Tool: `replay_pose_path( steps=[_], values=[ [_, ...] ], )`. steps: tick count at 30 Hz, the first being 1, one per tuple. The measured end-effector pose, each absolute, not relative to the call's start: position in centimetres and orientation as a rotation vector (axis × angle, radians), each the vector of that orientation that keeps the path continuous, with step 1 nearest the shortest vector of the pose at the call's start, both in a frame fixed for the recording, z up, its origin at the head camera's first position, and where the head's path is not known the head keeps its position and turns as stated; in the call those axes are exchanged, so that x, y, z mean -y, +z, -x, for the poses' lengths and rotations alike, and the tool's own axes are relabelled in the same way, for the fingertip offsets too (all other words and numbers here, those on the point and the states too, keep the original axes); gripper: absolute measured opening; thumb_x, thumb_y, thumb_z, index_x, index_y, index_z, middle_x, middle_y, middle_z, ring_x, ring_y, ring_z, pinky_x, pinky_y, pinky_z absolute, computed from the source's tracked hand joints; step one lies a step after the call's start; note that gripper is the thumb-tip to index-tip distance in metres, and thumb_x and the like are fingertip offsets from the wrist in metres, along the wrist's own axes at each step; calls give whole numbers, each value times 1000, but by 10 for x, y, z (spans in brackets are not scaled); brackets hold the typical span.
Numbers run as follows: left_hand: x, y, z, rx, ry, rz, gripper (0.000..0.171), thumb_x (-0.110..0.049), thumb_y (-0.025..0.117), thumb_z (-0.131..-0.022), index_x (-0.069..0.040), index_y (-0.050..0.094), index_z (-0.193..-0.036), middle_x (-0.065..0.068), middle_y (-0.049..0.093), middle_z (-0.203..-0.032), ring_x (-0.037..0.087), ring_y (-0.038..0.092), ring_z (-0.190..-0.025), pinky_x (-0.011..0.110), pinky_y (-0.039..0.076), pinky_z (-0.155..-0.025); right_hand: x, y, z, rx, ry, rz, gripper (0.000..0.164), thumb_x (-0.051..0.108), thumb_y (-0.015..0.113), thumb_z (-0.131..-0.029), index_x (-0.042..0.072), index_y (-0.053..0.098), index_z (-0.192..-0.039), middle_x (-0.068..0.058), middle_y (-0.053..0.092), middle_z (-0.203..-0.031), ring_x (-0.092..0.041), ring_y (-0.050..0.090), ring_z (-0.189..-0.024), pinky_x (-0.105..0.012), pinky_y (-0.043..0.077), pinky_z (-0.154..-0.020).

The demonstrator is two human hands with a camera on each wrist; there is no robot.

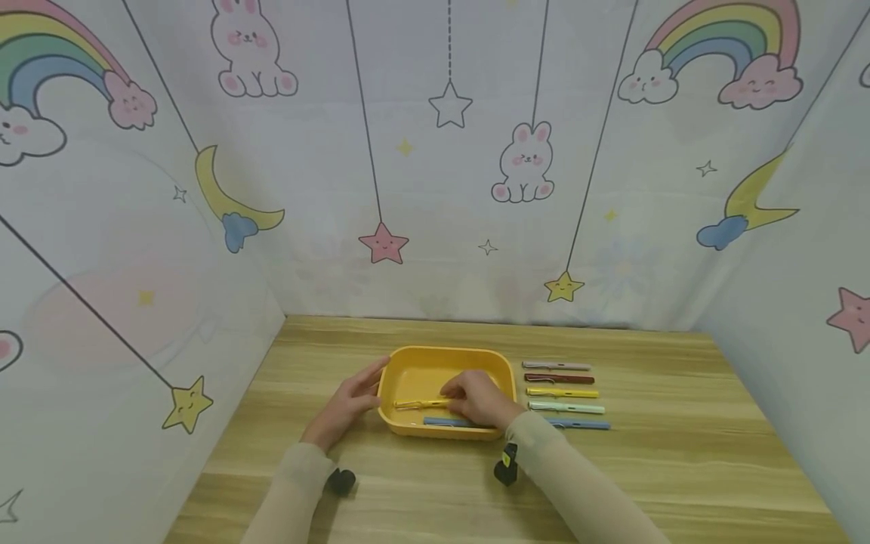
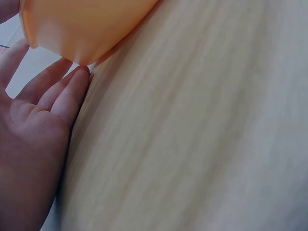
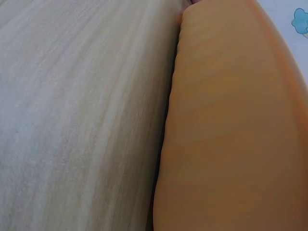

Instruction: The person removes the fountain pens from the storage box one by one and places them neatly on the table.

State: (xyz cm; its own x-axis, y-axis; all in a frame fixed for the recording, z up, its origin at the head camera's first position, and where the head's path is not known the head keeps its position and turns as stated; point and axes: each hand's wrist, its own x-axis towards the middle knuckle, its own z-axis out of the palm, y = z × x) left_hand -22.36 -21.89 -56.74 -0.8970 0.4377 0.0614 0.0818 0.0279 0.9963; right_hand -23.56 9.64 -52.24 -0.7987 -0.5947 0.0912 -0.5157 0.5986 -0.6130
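Observation:
A yellow plastic tray (image 1: 445,355) stands on the table, with a yellow pen (image 1: 411,404) and a blue pen (image 1: 445,421) inside. Reaching into it, my right hand (image 1: 479,400) has curled fingers and pinches the yellow pen near its right end. The blue pen's right part is hidden under that hand. My left hand (image 1: 348,408) rests at the tray's left end, its extended fingers touching the outer wall. From the left wrist view, the fingertips meet the tray wall (image 2: 82,29) close to the tabletop. Only the tray's side (image 3: 231,120) shows in the right wrist view, not the hand.
Right of the tray, several pens lie in a column: grey-pink (image 1: 557,366), dark red (image 1: 560,378), yellow (image 1: 564,393), pale green (image 1: 567,408) and blue (image 1: 584,425). A patterned curtain (image 1: 435,287) encloses the wooden table (image 1: 680,453) at the back and sides.

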Motion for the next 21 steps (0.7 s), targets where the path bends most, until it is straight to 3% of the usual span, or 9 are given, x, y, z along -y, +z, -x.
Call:
replay_pose_path(
  steps=[12,21],
  values=[
    [218,-566,222,-2036,1966,-532,74,-4,64,-98,-18,35,-165,16,32,-170,44,35,-152,24,45,-110,-98,-515,232,-2728,-1153,820,23,6,74,-95,0,78,-117,-11,80,-108,-26,76,-99,-43,62,-86],
    [218,-567,223,-2034,1960,-548,75,-6,65,-99,-18,35,-166,16,31,-170,44,35,-152,24,45,-111,-101,-507,229,-2663,-1331,621,28,12,75,-97,9,78,-124,-4,79,-115,-22,74,-107,-40,61,-90]
  ],
)
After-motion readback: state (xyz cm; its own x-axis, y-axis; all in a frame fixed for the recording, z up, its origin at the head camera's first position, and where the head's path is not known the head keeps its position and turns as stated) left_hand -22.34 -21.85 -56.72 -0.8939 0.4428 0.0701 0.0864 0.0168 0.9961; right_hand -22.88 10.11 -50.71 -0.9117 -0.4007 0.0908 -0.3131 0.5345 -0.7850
